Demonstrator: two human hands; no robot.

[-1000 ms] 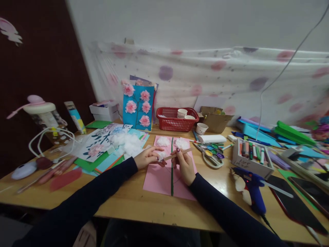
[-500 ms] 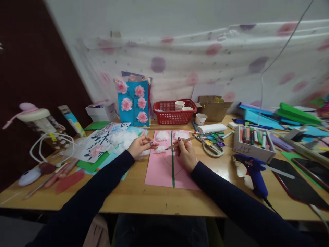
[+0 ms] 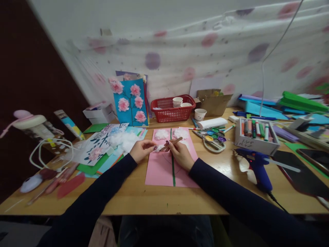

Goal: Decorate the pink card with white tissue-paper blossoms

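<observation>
A pink sheet of paper (image 3: 159, 171) lies on the table with a green stripe (image 3: 173, 171) down its middle and a faint pencil curve. White cotton tufts (image 3: 161, 134) sit on its upper half, on both sides of the stripe. My right hand (image 3: 181, 154) grips a flat brown wooden stick (image 3: 177, 140), its lower end at the lower-left cotton tuft (image 3: 159, 148). At that same tuft's left edge, my left hand (image 3: 141, 151) has thumb and forefinger closed on the fluff. My right fingers partly hide the stick and the cotton behind.
Loose cotton (image 3: 125, 140) and papers lie left. Behind stand a blue flower card (image 3: 131, 103), a red basket (image 3: 169, 115) and a paper cup (image 3: 200, 114). On the right are scissors (image 3: 214, 145), a marker box (image 3: 257, 144), a blue glue gun (image 3: 257, 168) and a dark phone (image 3: 295, 171).
The stick's tip has moved left and down onto the lower-left tuft, and its angle is steeper. My left fingers have come in to that tuft. The view has shifted slightly.
</observation>
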